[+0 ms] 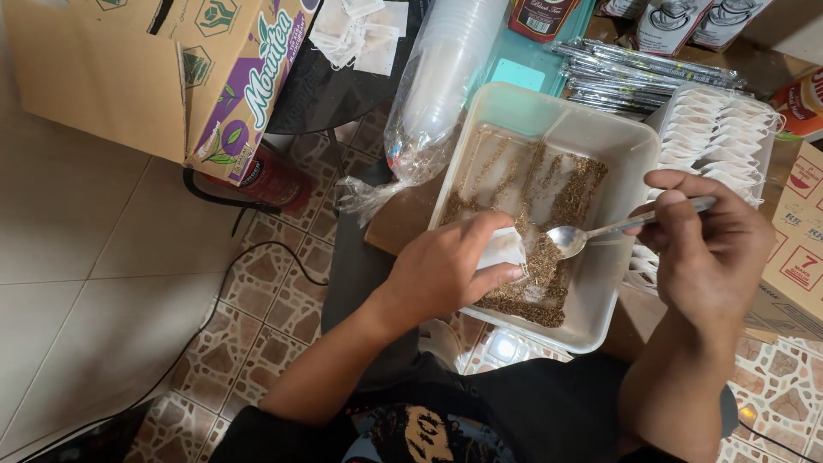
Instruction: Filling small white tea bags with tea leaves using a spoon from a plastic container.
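Note:
My left hand (446, 267) pinches a small white filter bag (501, 249) over the near end of a white plastic tray (600, 283). Loose brown dried leaves (549, 266) lie scattered in the tray. My right hand (707, 249) grips the handle of a metal spoon (576, 238), whose bowl hovers just right of the bag's mouth, above the leaves. Whether the spoon's bowl carries anything cannot be made out.
A tray of stacked white filter bags (716, 133) stands right of the leaf tray. Behind it lie silver foil packets (643, 73), a sleeve of clear plastic cups (437, 86) and a cardboard box (163, 77). More boxes (797, 249) sit at right. A black cable (223, 300) crosses the tiled floor.

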